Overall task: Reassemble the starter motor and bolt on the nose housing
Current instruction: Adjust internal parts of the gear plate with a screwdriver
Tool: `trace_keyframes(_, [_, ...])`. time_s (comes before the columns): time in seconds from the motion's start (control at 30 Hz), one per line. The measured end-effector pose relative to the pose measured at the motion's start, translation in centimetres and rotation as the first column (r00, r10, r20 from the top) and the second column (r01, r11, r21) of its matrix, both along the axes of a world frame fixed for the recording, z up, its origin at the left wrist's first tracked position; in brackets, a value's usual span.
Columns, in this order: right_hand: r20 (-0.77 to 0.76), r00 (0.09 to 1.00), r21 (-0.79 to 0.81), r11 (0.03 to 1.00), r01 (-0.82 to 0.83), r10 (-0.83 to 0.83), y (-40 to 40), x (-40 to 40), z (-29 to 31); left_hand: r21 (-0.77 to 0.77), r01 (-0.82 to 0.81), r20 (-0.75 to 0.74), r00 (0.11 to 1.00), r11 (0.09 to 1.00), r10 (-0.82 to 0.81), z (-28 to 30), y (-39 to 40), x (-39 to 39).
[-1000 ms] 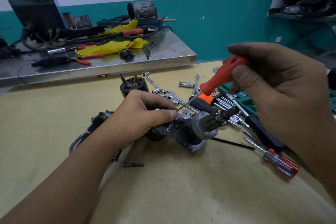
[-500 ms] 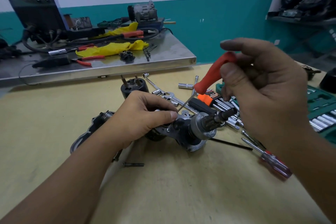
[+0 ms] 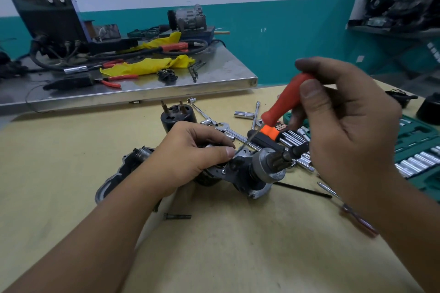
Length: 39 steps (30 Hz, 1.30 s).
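Note:
The starter motor assembly (image 3: 257,169) lies on its side at the middle of the yellow table (image 3: 214,245), its pinion shaft pointing right. My left hand (image 3: 188,162) grips its body from the left, thumb pressed near the top. My right hand (image 3: 345,121) holds a red-handled screwdriver (image 3: 283,102) tilted down-left, its thin shaft reaching the assembly beside my left thumb. The grey nose housing (image 3: 123,171) lies behind my left forearm. A loose bolt (image 3: 177,216) rests on the table in front. A black cylindrical motor part (image 3: 177,115) stands upright behind.
Sockets, wrenches and an orange hex-key holder (image 3: 269,132) are scattered behind the assembly. A green socket case (image 3: 419,150) lies at the right. A second screwdriver (image 3: 357,219) and a thin black rod (image 3: 302,189) lie under my right arm. A steel bench (image 3: 214,74) with tools stands behind.
My right hand has shifted slightly left and turned the red screwdriver handle; its tip stays at the assembly. My left hand keeps the same hold.

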State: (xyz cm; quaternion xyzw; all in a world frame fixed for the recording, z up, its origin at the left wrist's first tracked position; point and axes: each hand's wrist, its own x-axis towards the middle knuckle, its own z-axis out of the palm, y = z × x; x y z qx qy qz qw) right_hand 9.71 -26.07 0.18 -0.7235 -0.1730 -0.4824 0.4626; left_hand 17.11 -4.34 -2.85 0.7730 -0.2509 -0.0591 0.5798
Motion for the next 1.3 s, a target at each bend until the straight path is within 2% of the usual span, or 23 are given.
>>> trace_keyframes(0.1, [-0.014, 1.000, 0.131, 0.991, 0.011, -0.010, -0.4, 0.1, -0.2, 0.003, -0.005, 0.000, 1.000, 1.000, 0.005, 0.0, -0.1, -0.1])
trace_keyframes(0.17, [-0.047, 0.999, 0.160, 0.987, 0.013, -0.005, -0.6, 0.2, -0.3, -0.005, -0.011, -0.013, 1.000, 1.000, 0.011, 0.1, -0.1, -0.2])
trace_keyframes(0.47, [-0.101, 0.994, 0.150, 0.986, 0.066, -0.051, -1.0, 0.4, -0.8, -0.039, -0.008, -0.038, 0.999, 0.999, 0.006, 0.1, -0.1, -0.3])
trace_keyframes(1.3, [-0.093, 0.993, 0.072, 0.994, 0.077, -0.070, -1.0, 0.1, -0.7, -0.049, 0.004, -0.037, 0.999, 0.999, -0.006, 0.0, -0.1, 0.1])
